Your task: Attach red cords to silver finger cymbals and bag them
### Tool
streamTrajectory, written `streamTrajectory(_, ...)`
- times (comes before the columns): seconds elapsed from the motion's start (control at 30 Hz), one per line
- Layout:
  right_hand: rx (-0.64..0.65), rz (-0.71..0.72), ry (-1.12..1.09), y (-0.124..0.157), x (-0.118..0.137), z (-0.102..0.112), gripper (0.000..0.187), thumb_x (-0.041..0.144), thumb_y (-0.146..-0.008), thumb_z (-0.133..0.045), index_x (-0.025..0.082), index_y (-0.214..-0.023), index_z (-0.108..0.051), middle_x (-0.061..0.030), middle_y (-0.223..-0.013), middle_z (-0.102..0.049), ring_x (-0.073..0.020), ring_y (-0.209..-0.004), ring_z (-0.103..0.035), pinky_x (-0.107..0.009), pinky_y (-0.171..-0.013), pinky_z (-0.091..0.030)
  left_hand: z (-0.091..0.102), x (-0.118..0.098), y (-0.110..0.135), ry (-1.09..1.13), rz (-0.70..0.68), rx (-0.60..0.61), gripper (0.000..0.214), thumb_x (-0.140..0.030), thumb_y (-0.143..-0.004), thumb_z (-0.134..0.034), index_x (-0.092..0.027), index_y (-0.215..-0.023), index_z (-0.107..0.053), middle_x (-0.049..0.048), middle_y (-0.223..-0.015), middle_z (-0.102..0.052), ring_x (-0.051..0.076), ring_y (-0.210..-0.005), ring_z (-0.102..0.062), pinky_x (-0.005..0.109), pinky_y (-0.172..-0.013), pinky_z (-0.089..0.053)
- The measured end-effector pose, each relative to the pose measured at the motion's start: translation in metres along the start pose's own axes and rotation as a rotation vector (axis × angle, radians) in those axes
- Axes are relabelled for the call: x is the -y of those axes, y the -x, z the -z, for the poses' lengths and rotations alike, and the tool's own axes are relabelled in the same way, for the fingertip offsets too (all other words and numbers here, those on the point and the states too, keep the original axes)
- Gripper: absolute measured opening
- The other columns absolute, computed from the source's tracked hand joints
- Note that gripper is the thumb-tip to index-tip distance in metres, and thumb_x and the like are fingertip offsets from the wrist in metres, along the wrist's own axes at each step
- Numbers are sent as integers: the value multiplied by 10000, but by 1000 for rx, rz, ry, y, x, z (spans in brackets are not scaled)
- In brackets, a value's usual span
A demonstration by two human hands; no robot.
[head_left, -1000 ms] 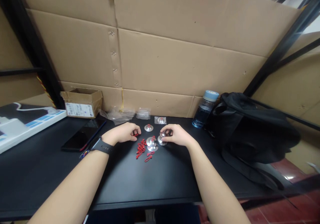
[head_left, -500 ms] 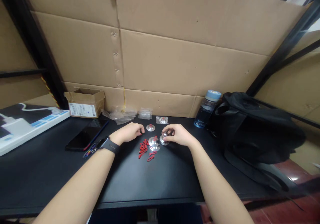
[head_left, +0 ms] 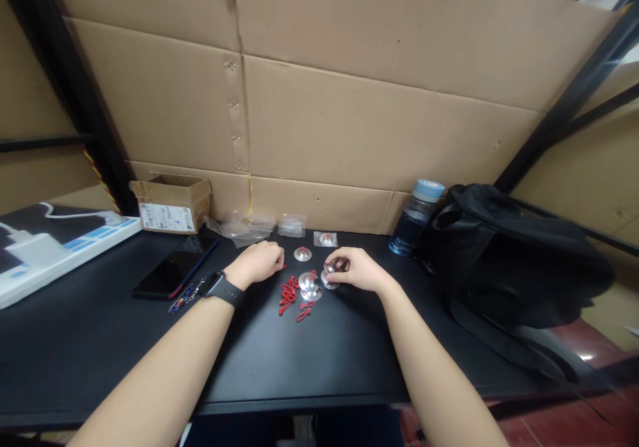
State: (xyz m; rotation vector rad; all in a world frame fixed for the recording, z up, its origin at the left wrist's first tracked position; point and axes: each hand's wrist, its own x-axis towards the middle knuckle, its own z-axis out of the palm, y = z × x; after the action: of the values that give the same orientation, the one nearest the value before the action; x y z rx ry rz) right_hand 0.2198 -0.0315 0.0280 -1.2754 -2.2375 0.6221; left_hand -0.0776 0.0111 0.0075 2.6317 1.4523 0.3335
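My right hand (head_left: 357,269) is closed on a small silver finger cymbal (head_left: 330,269). Directly beneath it more silver discs (head_left: 330,283) sit on the black table. My left hand (head_left: 262,262) has its fingers curled in, and a bit of red cord (head_left: 284,267) shows at the fingertips; the rest is hidden. Between the hands lie overlapping finger cymbals (head_left: 310,287) with red cord on them. A heap of red cord loops (head_left: 288,295) lies to their left, and loose red loops (head_left: 303,311) lie in front. One more corded cymbal (head_left: 302,254) rests farther back.
A bagged cymbal (head_left: 326,239) and clear plastic bags (head_left: 244,229) lie by the cardboard wall. An open carton (head_left: 172,204), a phone (head_left: 172,271), beaded keyring (head_left: 186,297) and power strip (head_left: 74,254) are left. A water bottle (head_left: 414,221) and black bag (head_left: 519,261) stand right.
My left hand has turned slightly, its fingers curling further in so that less of what they pinch shows. The right hand stays on the cymbal. The whole view has shifted a little.
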Motion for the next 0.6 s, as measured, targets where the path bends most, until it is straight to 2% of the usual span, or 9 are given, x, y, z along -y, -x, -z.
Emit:
streamTrajectory(0.07,-22,16,-7,0,2,-1,290,327,-728,-850,211,-986,-785,-31,-925,-757,-173,-821,-663,-261,-718,-484,4,-4,1,-3,5,-38,106,-232,-905,-603,-217,-853,-694,59,-909,-750,211,-836,-687,279,-702,-432)
streamTrajectory(0.17,-114,8,-50,-1,3,-2,386,363,-727,-853,213,-1070,-760,-39,-972,-747,-173,-821,-663,-271,-728,-509,13,-13,2,83,6,-160,133,-262,-956,-545,-224,-946,-672,44,-898,-752,203,-811,-687,277,-700,-441)
streamTrajectory(0.27,-247,-65,-119,-3,1,-4,481,403,-743,-834,212,-1168,-715,-49,-1008,-730,-153,-735,-658,-283,-702,-537,23,-25,2,235,-49,-293,97,-281,-924,-618,-216,-897,-684,27,-896,-763,202,-832,-694,277,-743,-467)
streamTrajectory(0.33,-304,-94,-188,-6,0,-6,480,419,-751,-823,207,-1165,-704,-58,-1027,-721,-144,-696,-659,-288,-685,-551,27,-32,2,301,-73,-343,85,-278,-897,-664,-211,-866,-707,15,-914,-773,201,-858,-699,281,-787,-482)
streamTrajectory(0.4,-331,-84,-283,-8,0,-9,468,418,-748,-826,202,-1144,-701,-71,-1062,-717,-152,-726,-680,-296,-707,-566,28,-39,1,351,-77,-387,87,-266,-889,-683,-217,-929,-743,8,-946,-780,199,-891,-706,287,-840,-496)
streamTrajectory(0.5,-334,-48,-436,-10,5,-13,477,403,-744,-836,201,-1149,-684,-86,-1116,-711,-175,-814,-710,-321,-787,-584,26,-44,0,374,-123,-427,204,-258,-942,-626,-233,-1088,-766,28,-1045,-770,200,-968,-705,305,-926,-502)
streamTrajectory(0.6,-324,-42,-535,-10,11,-15,510,387,-735,-849,194,-1168,-663,-96,-1134,-702,-184,-848,-720,-341,-831,-589,23,-47,-1,344,-184,-442,255,-263,-998,-543,-228,-1103,-773,51,-1094,-752,204,-1010,-696,313,-946,-506)
